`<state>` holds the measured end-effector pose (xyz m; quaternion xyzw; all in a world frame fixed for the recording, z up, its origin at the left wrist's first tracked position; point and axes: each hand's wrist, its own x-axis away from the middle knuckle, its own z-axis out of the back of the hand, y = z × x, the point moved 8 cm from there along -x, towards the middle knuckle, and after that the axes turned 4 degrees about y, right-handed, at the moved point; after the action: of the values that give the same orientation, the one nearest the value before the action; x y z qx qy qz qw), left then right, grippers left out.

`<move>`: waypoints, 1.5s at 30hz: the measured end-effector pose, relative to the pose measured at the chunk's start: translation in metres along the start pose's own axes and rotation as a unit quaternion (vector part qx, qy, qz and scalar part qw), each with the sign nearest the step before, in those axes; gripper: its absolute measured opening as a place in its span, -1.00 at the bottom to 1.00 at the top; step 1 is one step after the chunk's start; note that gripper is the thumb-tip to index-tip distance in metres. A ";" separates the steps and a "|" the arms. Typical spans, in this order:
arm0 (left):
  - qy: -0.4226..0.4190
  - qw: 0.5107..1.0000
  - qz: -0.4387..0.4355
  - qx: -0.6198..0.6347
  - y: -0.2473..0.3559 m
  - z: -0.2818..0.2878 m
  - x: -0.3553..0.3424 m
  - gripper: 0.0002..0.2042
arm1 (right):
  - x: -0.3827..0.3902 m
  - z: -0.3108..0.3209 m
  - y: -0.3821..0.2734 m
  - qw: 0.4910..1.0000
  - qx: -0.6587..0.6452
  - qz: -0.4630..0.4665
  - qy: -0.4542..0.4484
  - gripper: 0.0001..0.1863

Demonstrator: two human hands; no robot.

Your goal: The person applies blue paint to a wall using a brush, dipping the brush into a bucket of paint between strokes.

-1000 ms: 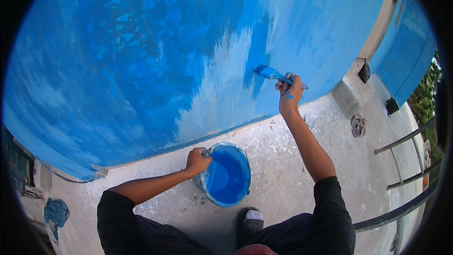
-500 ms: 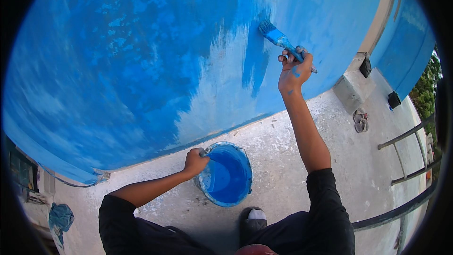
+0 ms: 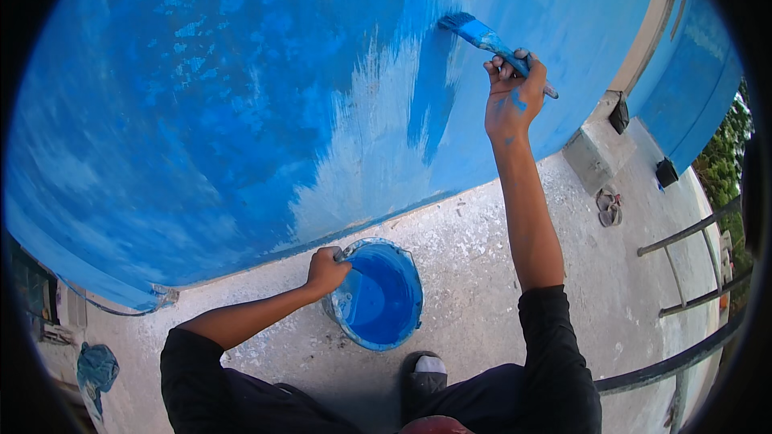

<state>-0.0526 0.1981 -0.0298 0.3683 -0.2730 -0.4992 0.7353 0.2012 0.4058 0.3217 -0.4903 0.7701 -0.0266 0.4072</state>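
Observation:
Bristles of a blue-stained paintbrush (image 3: 474, 32) meet the blue wall (image 3: 201, 112), on a darker wet streak beside a pale, unevenly coated patch. My right hand (image 3: 515, 100) grips the handle, with blue paint smeared on its back. Lower down, my left hand (image 3: 326, 272) is closed on the upper left rim of a bucket (image 3: 414, 289) of bright blue paint at the foot of the wall; whether it also holds the handle, I cannot tell.
A concrete step (image 3: 593, 161) with a black object (image 3: 618, 116) juts out at right, near sandals (image 3: 609, 207) and a black container (image 3: 666, 173). Metal railings (image 3: 683, 237) line the right edge. A crumpled teal bag (image 3: 96, 370) lies at lower left. My sandalled foot (image 3: 426, 378) is below the bucket.
My right hand has carried the brush upward along the wall, with the bristles now higher on the blue streak. My left hand remains on the bucket.

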 end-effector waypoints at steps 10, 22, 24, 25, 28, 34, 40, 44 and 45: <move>0.003 1.000 -0.001 0.005 -0.006 0.004 0.001 -0.72 | -0.019 -0.043 -0.012 0.996 -0.077 0.036 -0.015 -0.68; -0.011 1.000 0.022 0.012 -0.008 0.007 0.005 -0.72 | 0.085 0.065 0.057 0.967 -0.048 -0.189 0.166 -0.71; -0.012 0.999 0.028 0.024 -0.008 0.006 0.004 -0.73 | 0.105 0.081 0.068 0.948 0.001 -0.277 0.158 -0.69; -0.010 0.999 0.030 0.036 -0.010 0.007 0.004 -0.73 | 0.112 0.086 0.074 0.935 0.027 -0.319 0.154 -0.68; -0.010 0.999 0.019 0.039 -0.011 0.009 0.004 -0.74 | 0.128 0.080 0.088 0.899 0.122 -0.419 0.030 -0.63; -0.012 0.999 0.031 0.029 -0.014 0.013 0.008 -0.76 | 0.184 0.057 0.101 0.745 0.343 -0.502 -0.274 -0.61; 0.011 0.999 0.043 0.029 -0.011 0.025 0.020 -0.78 | 0.248 0.060 0.105 0.597 0.426 -0.489 -0.472 -0.50; 0.029 0.999 0.028 -0.018 -0.023 0.028 0.023 -0.77 | 0.304 0.085 0.114 0.533 0.441 -0.507 -0.514 -0.50; 0.029 0.999 0.034 -0.010 -0.023 0.026 0.025 -0.77 | 0.315 0.088 0.113 0.525 0.440 -0.482 -0.547 -0.52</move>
<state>-0.0763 0.1628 -0.0323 0.3658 -0.2583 -0.4659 0.7631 0.1165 0.2516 0.0241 -0.4640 -0.0661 -0.2807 0.8376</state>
